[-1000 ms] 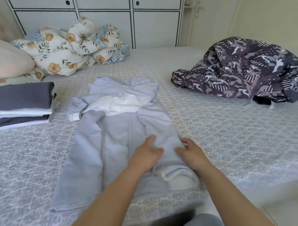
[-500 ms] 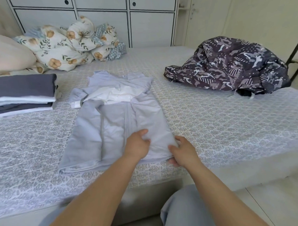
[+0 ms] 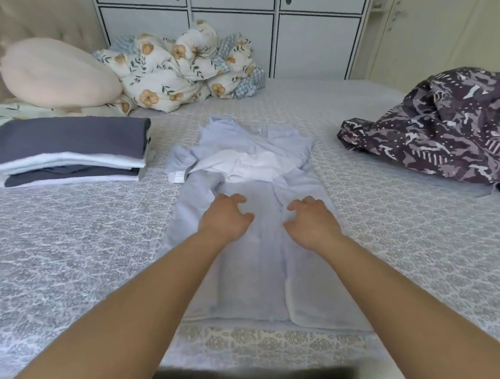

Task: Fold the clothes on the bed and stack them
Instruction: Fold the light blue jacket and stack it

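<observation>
Your light blue jacket [image 3: 263,263] lies flat on the bed [image 3: 74,254], centred, lengthwise away from you, hem at the near edge, hood end far. Both side panels are folded in over the middle, white lining [image 3: 242,165] showing near the top; one cuffed sleeve [image 3: 179,166] sticks out left. Your folded stack [image 3: 66,151] sits far left on the bed: dark grey-blue and white layers alternating, edges roughly squared, well apart from the jacket. Your unfolded dark purple patterned garment [image 3: 438,129] lies crumpled in a heap far right, partly cut off by the frame edge.
</observation>
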